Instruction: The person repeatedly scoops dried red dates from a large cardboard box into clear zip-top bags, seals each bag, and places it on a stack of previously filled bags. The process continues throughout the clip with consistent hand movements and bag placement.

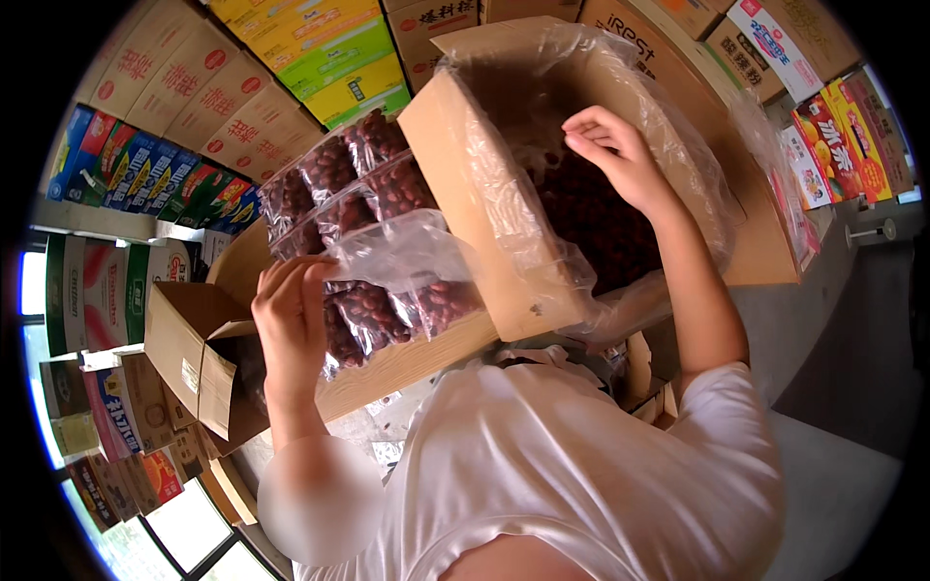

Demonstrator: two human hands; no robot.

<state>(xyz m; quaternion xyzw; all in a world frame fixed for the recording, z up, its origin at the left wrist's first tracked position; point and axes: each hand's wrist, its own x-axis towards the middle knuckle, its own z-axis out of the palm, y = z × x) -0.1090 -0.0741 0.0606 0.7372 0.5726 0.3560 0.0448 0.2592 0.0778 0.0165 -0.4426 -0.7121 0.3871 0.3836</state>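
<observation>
My left hand (294, 302) pinches the edge of a clear plastic bag (405, 248), which looks flat and empty. The bag stretches to the right, over rows of clear bags filled with red dates (368, 315). My right hand (620, 155) hangs above a large cardboard box (475, 218), its fingers curved and thumb apart, with nothing visible in them. Loose dark red dates (601, 228) lie deep in that box. A clear plastic liner (697, 184) drapes over its rim.
The filled bags rest on a wood-grain tabletop (417, 363). An open small carton (199, 363) stands at the left. Stacked brown cartons (184, 77) and yellow-green boxes (329, 58) line the back. More packages (843, 140) sit at the far right.
</observation>
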